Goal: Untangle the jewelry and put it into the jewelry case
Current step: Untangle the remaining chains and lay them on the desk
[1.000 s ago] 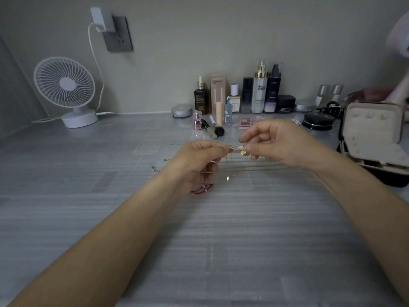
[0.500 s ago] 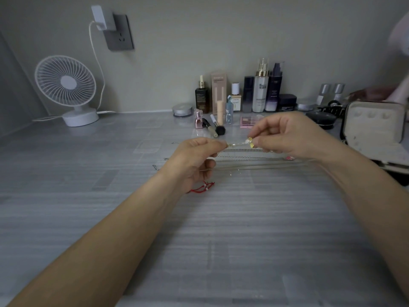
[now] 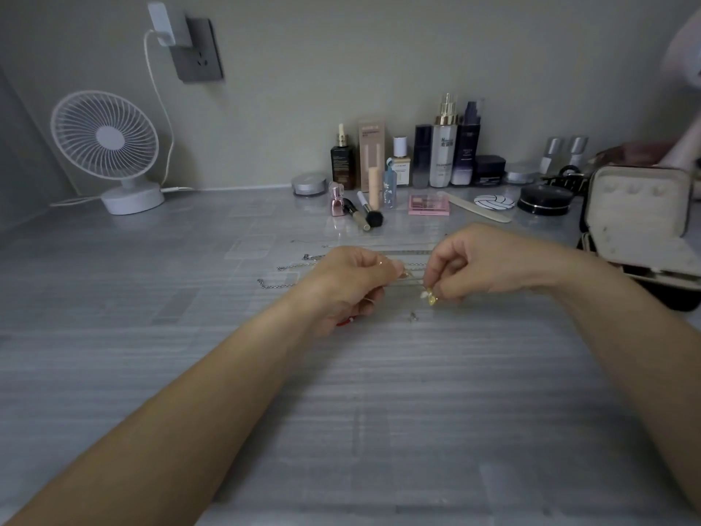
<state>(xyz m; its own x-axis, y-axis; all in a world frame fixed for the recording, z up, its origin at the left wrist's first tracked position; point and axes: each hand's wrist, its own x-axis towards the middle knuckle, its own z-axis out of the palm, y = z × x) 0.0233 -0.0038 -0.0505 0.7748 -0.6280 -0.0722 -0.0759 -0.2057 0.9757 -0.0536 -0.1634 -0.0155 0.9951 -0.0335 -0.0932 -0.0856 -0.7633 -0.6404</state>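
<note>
Right hand (image 3: pixel 489 263) lowered, gold pendant (image 3: pixel 431 299) at its grip, left hand (image 3: pixel 349 282) pinching chain (image 3: pixel 406 275)

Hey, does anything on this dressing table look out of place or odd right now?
One thing: a tiny silver metal piece lies loose on the grey table, apart from the silver chains, near the right hand pinching the gold pendant necklace. Possibly a stray clasp; too small to tell.

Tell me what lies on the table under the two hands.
Thin silver chains lie in rows on the table, passing under the left hand and right hand. Their middle parts are covered, so any tangle there cannot be seen.
</note>
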